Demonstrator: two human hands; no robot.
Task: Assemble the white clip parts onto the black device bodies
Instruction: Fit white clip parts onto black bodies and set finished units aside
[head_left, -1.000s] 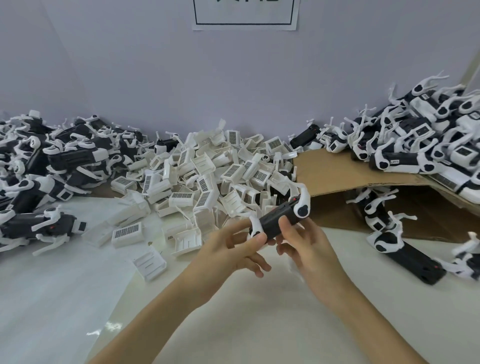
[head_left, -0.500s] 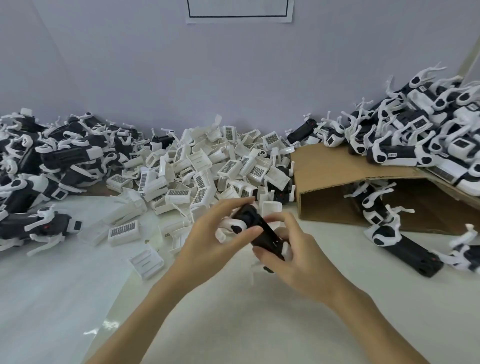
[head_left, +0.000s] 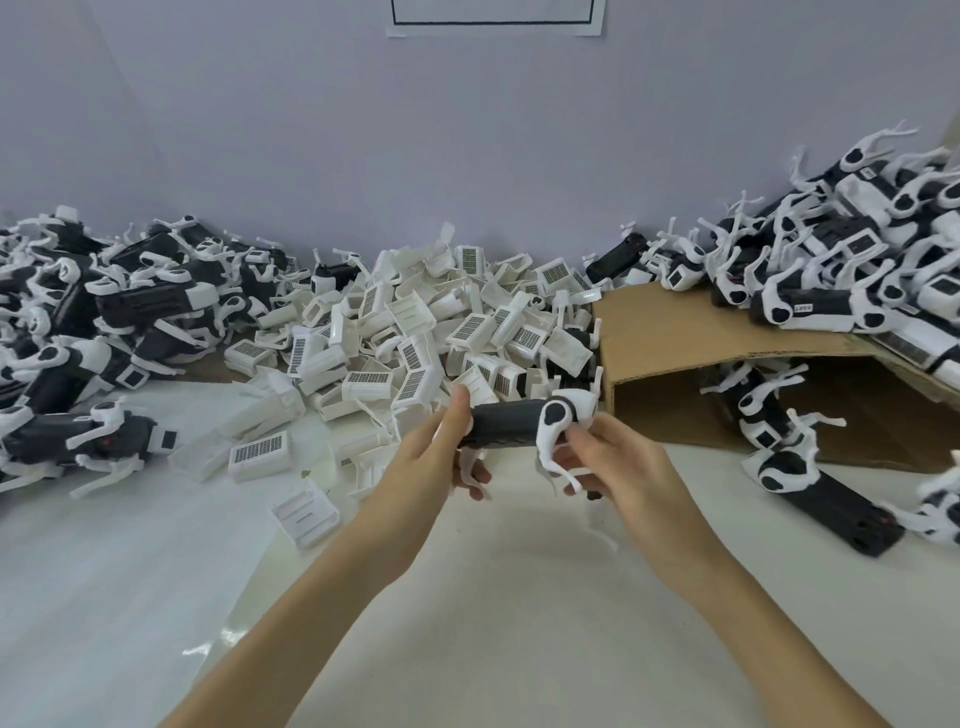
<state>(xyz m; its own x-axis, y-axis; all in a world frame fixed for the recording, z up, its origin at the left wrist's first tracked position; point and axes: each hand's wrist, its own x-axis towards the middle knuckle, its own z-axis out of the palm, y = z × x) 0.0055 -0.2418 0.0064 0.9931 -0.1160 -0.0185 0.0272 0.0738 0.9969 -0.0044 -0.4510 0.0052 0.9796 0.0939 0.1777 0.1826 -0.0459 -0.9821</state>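
1. Black device body (head_left: 506, 422): one unit, held level above the white table (head_left: 519, 597), just in front of the white clip pile (head_left: 426, 332).
2. My left hand (head_left: 436, 457) grips its left end, fingers curled.
3. My right hand (head_left: 618, 462) pinches its white leg parts (head_left: 558, 441).
4. Cardboard box (head_left: 675, 338): one, right of the pile; bare table lies nearer me than the pile.

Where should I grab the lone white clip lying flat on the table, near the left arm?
Pinch the white clip across its two long side edges, coming straight down from above. It lies flat and apart from the pile, so both edges are free.
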